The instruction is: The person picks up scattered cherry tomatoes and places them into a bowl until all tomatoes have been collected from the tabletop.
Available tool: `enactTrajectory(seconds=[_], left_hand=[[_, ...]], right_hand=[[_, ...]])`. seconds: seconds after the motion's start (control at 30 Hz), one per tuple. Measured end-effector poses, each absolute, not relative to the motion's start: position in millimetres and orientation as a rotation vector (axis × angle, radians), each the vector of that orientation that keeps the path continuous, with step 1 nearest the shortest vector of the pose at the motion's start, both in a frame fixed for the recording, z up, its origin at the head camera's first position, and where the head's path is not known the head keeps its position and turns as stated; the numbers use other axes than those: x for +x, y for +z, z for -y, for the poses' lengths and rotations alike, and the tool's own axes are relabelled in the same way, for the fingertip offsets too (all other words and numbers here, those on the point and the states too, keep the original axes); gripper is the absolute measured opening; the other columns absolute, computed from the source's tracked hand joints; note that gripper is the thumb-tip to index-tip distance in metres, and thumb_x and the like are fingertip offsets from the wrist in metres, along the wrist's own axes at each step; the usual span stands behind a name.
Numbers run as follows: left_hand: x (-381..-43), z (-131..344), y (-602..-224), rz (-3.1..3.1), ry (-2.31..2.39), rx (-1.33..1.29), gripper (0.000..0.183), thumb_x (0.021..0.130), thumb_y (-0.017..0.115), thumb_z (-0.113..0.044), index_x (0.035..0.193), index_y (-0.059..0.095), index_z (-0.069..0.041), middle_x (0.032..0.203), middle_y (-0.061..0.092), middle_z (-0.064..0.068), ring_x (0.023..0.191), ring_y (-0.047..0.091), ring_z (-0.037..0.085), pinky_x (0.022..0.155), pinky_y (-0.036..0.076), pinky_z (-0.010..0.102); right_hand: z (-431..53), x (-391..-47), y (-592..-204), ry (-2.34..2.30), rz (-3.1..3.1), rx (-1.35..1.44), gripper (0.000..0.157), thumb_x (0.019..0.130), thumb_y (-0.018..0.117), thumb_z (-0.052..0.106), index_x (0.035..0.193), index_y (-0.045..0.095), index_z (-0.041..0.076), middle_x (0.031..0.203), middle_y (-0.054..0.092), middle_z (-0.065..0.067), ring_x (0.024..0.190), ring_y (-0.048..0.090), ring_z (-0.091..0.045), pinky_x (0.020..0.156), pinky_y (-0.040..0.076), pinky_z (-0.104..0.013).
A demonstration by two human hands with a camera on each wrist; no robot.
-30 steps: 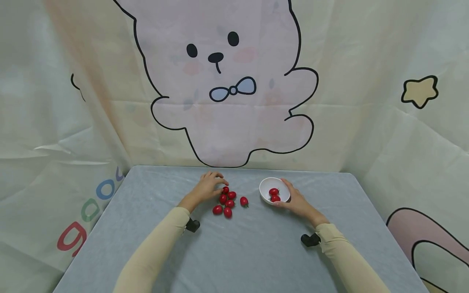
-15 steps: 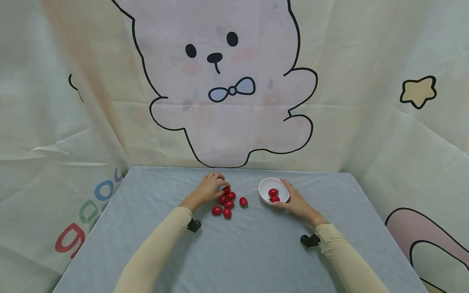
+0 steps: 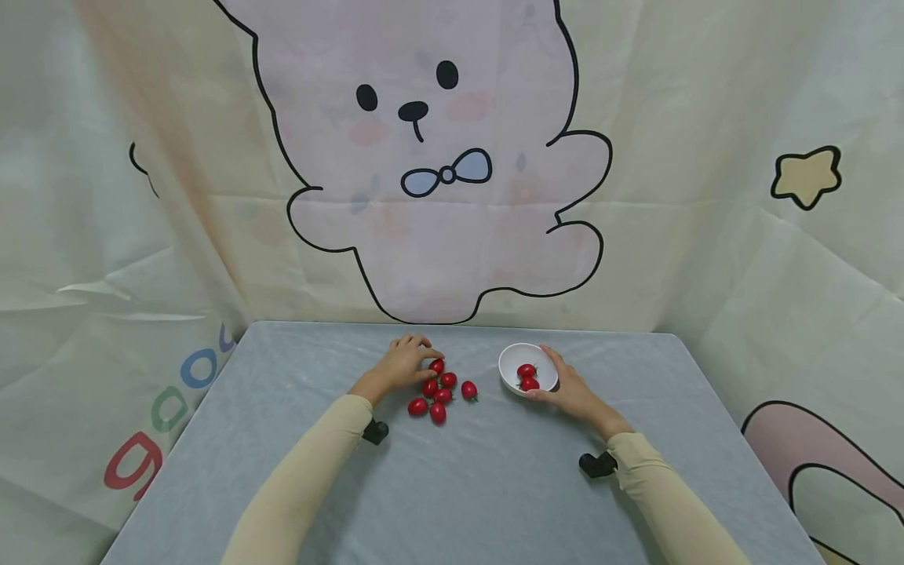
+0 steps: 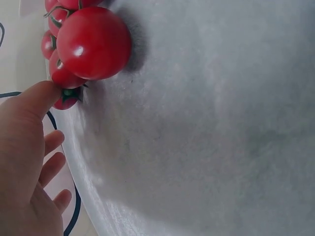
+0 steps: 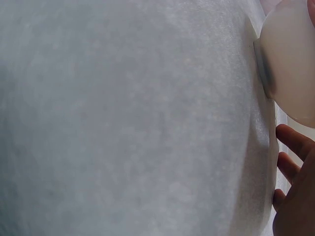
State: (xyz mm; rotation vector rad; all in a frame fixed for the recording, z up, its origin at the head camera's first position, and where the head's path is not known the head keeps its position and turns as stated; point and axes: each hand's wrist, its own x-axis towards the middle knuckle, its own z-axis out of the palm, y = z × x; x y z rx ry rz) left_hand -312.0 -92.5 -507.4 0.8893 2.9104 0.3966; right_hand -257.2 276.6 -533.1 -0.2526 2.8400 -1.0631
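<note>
My left hand (image 3: 404, 362) pinches a cherry tomato (image 3: 436, 366) between thumb and index finger at the far end of a loose cluster. Several more red cherry tomatoes (image 3: 442, 396) lie just below it, and a single one (image 3: 469, 391) sits apart to the right. Seen from the left wrist, the thumb (image 4: 42, 96) meets a tomato with a green stem (image 4: 71, 93), partly hidden; the other fingers are spread loosely. My right hand (image 3: 574, 390) grips the side of a white bowl (image 3: 509, 363) holding two cherry tomatoes (image 3: 527, 371). In the right wrist view the bowl's underside (image 5: 290, 64) shows.
A blue-grey cloth covers the table (image 3: 494, 486). Behind it hangs a backdrop curtain (image 3: 657, 235) with a cartoon bear, close to the table's far edge. Both wrists wear a black camera mount (image 3: 597, 464).
My left fingers have closed in on the far tomato, and the cluster has shifted very slightly. The right hand and the bowl stay in place.
</note>
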Motion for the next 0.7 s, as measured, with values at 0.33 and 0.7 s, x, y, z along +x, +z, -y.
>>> enactTrajectory(seconds=[0.33,0.7], left_hand=[[-311.2,93.8,-506.3,-2.900,0.435,0.912,0.038,0.092,0.069,-0.030,0.129,0.066,-0.024,0.136,0.053,0.011,0.126,0.045,0.033,0.106,0.033,0.058],[-312.1,97.2,-507.0,-2.918,0.376,0.913,0.043,0.093,0.063,-0.010,0.132,0.064,-0.027,0.138,0.054,0.009,0.128,0.045,0.032,0.107,0.035,0.058]], right_hand=[[-276.1,-257.7,-533.5,-1.077,-2.812,-0.236,0.108,0.077,0.078,0.054,0.158,0.011,0.028,0.162,0.025,-0.015,0.147,0.027,-0.042,0.112,0.024,-0.071],[-276.6,-257.4,-534.5,-1.072,-2.804,-0.220,0.109,0.078,0.078,0.055,0.159,0.010,0.027,0.162,0.024,-0.016,0.147,0.027,-0.042,0.111,0.025,-0.072]])
